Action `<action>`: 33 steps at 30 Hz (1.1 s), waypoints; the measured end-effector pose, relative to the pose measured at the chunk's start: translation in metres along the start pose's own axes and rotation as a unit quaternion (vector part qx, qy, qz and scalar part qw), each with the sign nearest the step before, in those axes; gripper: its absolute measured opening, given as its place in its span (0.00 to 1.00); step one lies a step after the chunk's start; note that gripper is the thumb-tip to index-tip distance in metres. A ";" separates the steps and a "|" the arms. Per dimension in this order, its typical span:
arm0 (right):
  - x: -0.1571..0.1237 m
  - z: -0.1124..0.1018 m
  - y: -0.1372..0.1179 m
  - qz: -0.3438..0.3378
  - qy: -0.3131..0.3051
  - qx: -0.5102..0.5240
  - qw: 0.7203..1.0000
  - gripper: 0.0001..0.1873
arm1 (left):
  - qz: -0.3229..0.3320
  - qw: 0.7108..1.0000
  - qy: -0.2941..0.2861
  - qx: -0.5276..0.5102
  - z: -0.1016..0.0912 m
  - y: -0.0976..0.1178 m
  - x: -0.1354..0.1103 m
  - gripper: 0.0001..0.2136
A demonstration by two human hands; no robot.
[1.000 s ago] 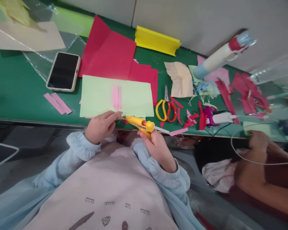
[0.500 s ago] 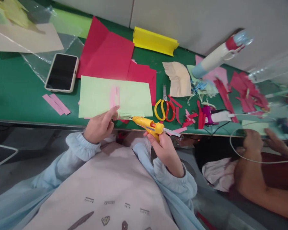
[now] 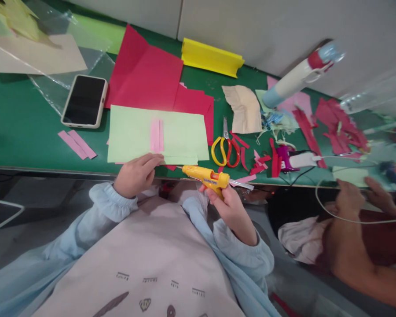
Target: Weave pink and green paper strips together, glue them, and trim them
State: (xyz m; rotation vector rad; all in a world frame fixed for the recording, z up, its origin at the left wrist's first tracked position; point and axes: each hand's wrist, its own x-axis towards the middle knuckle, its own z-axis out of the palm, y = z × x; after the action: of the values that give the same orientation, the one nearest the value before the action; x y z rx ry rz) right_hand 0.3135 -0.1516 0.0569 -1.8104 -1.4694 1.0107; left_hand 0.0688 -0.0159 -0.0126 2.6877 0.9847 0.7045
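My right hand (image 3: pixel 225 197) grips a yellow glue gun (image 3: pixel 204 175) by its handle, with a clear glue stick poking out of the back. The nozzle points left, just off the table's near edge. Fingers pressed together, my left hand (image 3: pixel 137 173) pinches the left end of a narrow light green paper strip (image 3: pixel 181 160). The strip lies along the near edge of a larger light green sheet (image 3: pixel 130 132). On that sheet, pink paper strips (image 3: pixel 156 135) lie side by side. What my left thumb touches is partly hidden.
Scissors (image 3: pixel 229 152) and red paper scraps (image 3: pixel 259 165) lie to the right. A phone (image 3: pixel 86 101) and two loose pink strips (image 3: pixel 76 144) are at left. Red paper (image 3: pixel 148 70), a yellow tray-like piece (image 3: pixel 212 57) and a bottle (image 3: pixel 297 79) stand behind. Another person's hands (image 3: pixel 350 196) work at far right.
The glue gun has moved slightly right and down, away from the green strip. My left fingers have come down and closed at the strip's left end.
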 end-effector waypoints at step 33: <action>0.014 0.007 0.004 -0.005 -0.006 0.034 0.999 0.15 | 0.051 0.998 -0.021 -0.010 -0.003 -0.005 0.000 0.20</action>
State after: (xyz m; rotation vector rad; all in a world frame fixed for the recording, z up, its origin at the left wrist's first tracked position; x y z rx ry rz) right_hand 0.3109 -0.1391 0.0466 -1.7500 -1.4329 1.0550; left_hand 0.0647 -0.0117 -0.0115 2.7387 0.8313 0.6710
